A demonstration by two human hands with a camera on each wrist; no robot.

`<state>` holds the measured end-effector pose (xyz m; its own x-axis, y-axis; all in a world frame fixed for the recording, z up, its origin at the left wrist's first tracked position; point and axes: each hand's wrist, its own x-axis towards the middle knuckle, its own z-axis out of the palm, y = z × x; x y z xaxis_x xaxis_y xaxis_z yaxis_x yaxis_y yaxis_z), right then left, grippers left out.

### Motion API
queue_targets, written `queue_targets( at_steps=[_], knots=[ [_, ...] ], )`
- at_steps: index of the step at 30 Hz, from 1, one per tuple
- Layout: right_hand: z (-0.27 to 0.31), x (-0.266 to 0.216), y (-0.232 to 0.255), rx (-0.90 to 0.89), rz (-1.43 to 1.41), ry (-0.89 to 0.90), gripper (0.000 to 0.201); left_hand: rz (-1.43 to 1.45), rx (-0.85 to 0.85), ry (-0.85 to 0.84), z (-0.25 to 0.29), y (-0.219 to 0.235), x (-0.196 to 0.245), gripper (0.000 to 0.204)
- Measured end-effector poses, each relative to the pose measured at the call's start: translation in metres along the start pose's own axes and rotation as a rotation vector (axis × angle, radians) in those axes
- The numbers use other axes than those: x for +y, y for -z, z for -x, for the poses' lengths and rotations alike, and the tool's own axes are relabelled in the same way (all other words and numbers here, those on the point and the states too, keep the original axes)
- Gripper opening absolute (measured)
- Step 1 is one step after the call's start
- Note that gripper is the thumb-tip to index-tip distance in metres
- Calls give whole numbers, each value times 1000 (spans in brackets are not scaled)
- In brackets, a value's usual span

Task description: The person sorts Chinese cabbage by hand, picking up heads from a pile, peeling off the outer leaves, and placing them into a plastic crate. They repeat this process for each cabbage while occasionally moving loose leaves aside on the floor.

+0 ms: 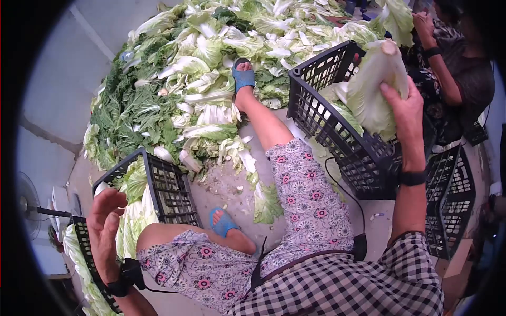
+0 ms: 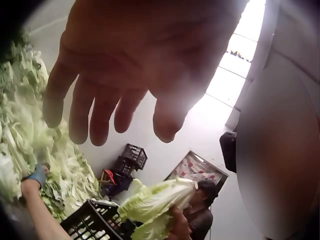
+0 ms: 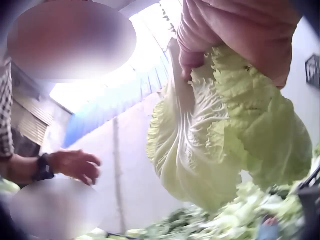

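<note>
A pale green napa cabbage (image 1: 371, 87) is gripped in my right hand (image 1: 407, 108), its cut stem end up, over the black plastic crate (image 1: 337, 118) on the right. From the right wrist view, the cabbage (image 3: 200, 145) hangs with loose outer leaves spread below the hand (image 3: 240, 35). My left hand (image 1: 105, 226) is raised above the left crate (image 1: 168, 189), which holds more cabbages (image 1: 139, 195). Its fingers are spread and hold nothing, as the left wrist view shows of the hand (image 2: 135, 65).
A large heap of discarded cabbage leaves (image 1: 195, 79) covers the floor ahead, and one sandalled foot (image 1: 243, 76) rests at it. Another person (image 1: 448, 68) sits at the right. More black crates (image 1: 448, 200) stand on the right. A fan (image 1: 29, 203) is at the left.
</note>
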<state>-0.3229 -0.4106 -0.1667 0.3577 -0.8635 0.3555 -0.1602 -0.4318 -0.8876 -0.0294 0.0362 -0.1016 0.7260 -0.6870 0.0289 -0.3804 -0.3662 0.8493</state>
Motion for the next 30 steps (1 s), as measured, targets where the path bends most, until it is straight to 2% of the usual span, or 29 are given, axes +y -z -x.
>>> queue_targets(
  at_steps=[3,6,7,10,11,13,14,15,16,17,18,20,22,25,28,30],
  knots=[
    [-44,40,10,12,399,43,57,4,-7,109,2,16,-32,49],
    [-71,104,9,6,656,228,64,-9,12,189,3,24,-61,48],
    [-71,106,6,-26,670,213,65,-31,13,200,4,28,-73,47],
    [-46,72,-15,-202,430,68,63,-67,16,233,6,34,-94,45],
    [-30,52,-25,-286,296,21,56,-95,20,236,5,35,-99,43],
    [-5,47,-45,-394,125,13,45,-165,67,285,18,54,-113,44],
    [13,31,-53,-461,63,1,42,-227,91,199,2,33,-123,44],
    [29,23,-64,-538,43,-68,42,-346,86,142,-2,40,-152,44],
    [43,20,-74,-620,23,-130,41,-446,113,158,-5,35,-159,44],
    [56,21,-84,-707,-5,-122,43,-475,155,140,-9,32,-177,46],
    [69,22,-93,-785,-26,-111,45,-524,149,193,-14,32,-195,52],
    [88,18,-109,-927,-65,-175,48,-522,164,208,-16,23,-213,57],
    [93,24,-119,-1065,66,-121,58,-457,98,290,-14,11,-230,63],
    [97,28,-126,-1062,108,-35,53,-442,26,287,-11,4,-231,75],
    [99,29,-128,-1003,68,-55,48,-433,32,307,-14,11,-247,73],
    [101,33,-128,-961,48,-91,45,-510,-12,385,-23,11,-235,69]
  ],
)
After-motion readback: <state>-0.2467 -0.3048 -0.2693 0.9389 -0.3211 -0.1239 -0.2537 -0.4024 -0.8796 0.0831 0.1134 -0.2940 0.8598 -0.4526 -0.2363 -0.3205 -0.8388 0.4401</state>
